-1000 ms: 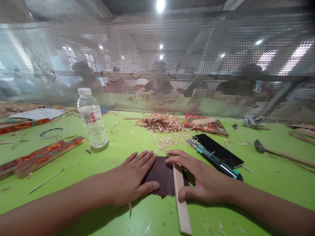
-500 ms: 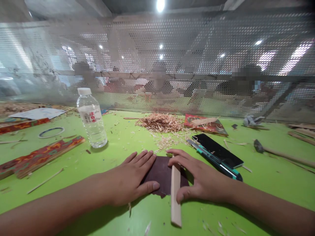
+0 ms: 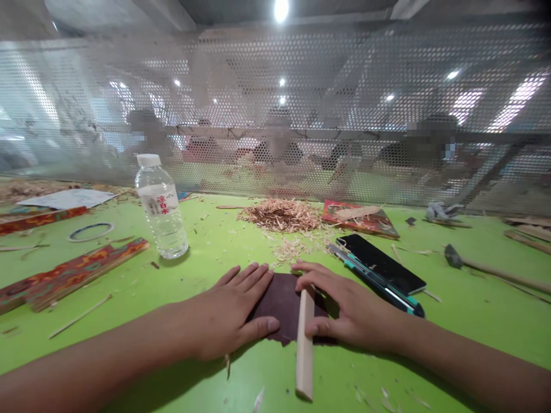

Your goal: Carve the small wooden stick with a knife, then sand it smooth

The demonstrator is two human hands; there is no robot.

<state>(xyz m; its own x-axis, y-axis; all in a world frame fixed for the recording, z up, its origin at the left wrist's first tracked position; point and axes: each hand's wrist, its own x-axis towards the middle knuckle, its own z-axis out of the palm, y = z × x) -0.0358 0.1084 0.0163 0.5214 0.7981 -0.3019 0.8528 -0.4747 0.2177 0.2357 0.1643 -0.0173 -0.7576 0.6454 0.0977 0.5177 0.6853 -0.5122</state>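
Observation:
A dark brown sheet [image 3: 275, 307], which looks like sandpaper with a ragged near edge, lies flat on the green table [image 3: 241, 384]. My left hand [image 3: 235, 307] presses on its left side, fingers stretched out and thumb on the sheet. Across the right part of the sheet lies a pale wooden strip [image 3: 305, 350], its near end sticking out toward me. My right hand [image 3: 340, 304] grips this strip, with the fingertips on its far end and the thumb against its right side.
A water bottle [image 3: 161, 212] stands left of centre. Wood shavings [image 3: 282, 215] are heaped ahead. On the right lie a phone [image 3: 381, 261], a utility knife [image 3: 379, 281] and a wooden-handled tool [image 3: 495, 267]. Painted wood pieces [image 3: 90, 269] rest left. A perforated screen [image 3: 241, 115] stands behind.
The strip's near end has swung slightly left and toward me. My right thumb has slid up along its side. My left hand stays in place.

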